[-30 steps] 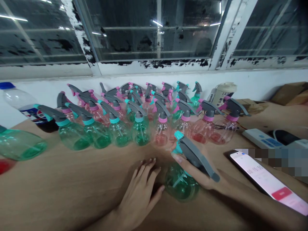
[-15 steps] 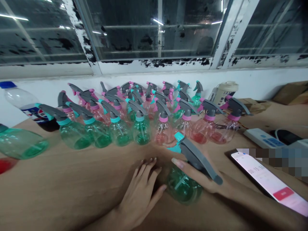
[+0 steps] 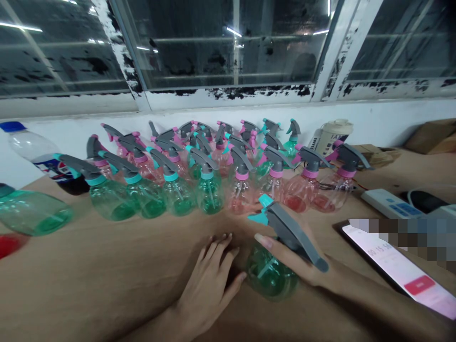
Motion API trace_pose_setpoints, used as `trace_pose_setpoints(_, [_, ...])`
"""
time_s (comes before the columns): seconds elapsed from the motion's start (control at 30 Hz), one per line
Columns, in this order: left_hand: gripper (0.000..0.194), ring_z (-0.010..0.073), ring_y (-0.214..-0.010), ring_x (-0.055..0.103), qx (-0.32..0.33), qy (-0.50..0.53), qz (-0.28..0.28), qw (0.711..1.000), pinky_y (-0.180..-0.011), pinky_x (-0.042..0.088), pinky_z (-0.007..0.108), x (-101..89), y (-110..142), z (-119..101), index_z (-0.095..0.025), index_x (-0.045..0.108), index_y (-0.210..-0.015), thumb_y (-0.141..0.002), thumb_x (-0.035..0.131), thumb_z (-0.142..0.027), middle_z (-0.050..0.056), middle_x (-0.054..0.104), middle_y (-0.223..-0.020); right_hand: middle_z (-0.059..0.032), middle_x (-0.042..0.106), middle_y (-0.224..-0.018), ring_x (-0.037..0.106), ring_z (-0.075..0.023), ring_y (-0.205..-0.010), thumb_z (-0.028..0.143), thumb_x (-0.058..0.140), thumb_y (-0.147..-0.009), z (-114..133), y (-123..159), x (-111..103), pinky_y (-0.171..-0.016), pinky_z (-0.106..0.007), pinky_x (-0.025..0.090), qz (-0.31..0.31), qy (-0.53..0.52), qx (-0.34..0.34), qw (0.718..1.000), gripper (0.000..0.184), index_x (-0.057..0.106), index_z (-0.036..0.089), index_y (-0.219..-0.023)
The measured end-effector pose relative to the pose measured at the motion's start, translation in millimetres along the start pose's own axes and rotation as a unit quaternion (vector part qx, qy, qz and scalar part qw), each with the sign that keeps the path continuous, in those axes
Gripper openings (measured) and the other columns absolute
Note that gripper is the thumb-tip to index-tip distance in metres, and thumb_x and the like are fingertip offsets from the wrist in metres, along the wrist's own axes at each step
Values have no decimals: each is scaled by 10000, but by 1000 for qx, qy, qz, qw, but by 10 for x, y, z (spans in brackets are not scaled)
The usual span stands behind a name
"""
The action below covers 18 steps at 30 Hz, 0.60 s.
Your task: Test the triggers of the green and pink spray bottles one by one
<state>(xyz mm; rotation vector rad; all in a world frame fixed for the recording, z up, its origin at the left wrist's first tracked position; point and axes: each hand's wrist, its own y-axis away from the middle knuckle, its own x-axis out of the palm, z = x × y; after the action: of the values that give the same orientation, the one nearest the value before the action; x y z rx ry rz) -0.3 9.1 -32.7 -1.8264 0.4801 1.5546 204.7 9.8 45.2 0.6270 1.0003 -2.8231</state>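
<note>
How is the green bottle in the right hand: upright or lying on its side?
Upright: its grey spray head sits above the green body. A slight tilt cannot be told.

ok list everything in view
held sprayer: 1, green, centre-right
front-row sprayers: 8, four green, four pink, centre
rear sprayers: count unclear, pink and green, behind
edge bottle: 1, green, far left
cut-off object: 1, red, far left
soda bottle: 1, clear, back left
cup: 1, cream, back right
packaging: count unclear, brown, back right
buttoned device: 1, white, right
dark object: 1, black, right
phone: 1, pale screen, right
window panes: 3, dark, back
table: 1, brown, beneath
left hand: 1, bare, on table
right hand: 1, bare, gripping held sprayer
</note>
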Motion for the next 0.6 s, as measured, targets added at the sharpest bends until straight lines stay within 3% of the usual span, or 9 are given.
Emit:
trace_pose_setpoints(0.17, [386, 305, -1245, 380, 7, 2, 3, 1000, -990, 346, 525, -11, -9, -1, -140, 473, -1228, -899, 480, -341, 136, 435, -1338, -8, 614, -811, 606, -160, -725, 232, 570, -776, 24, -37, -29, -677, -302, 493, 6, 2, -1, 1000, 161, 544, 221, -934])
trace_pose_setpoints(0.3, [376, 300, -1236, 394, 10, 3, -4, 1000, -984, 356, 521, -11, -7, -1, -149, 477, -1224, -899, 481, -336, 130, 451, -1326, -20, 614, -773, 616, -157, -684, 257, 538, -802, 22, -39, -45, -596, -285, 490, 48, 4, -8, 999, 73, 526, 203, -850])
trace_pose_setpoints(0.43, [398, 296, -1237, 395, 13, 2, -16, 1000, -986, 356, 516, 2, -6, 3, -142, 456, -1244, -900, 476, -343, 133, 454, -1325, -8, 605, -732, 597, -145, -622, 272, 508, -825, 22, -11, -53, -546, -288, 476, 70, 9, -16, 997, 69, 520, 207, -844])
trace_pose_setpoints(0.6, [460, 294, -1199, 443, 13, -2, -26, 1000, -962, 387, 509, -16, -19, -11, -101, 401, -1283, -894, 484, -333, 149, 498, -1286, -7, 617, -790, 612, -157, -685, 276, 583, -785, 38, 7, -52, -619, -299, 510, 44, -11, -37, 998, 175, 545, 227, -949])
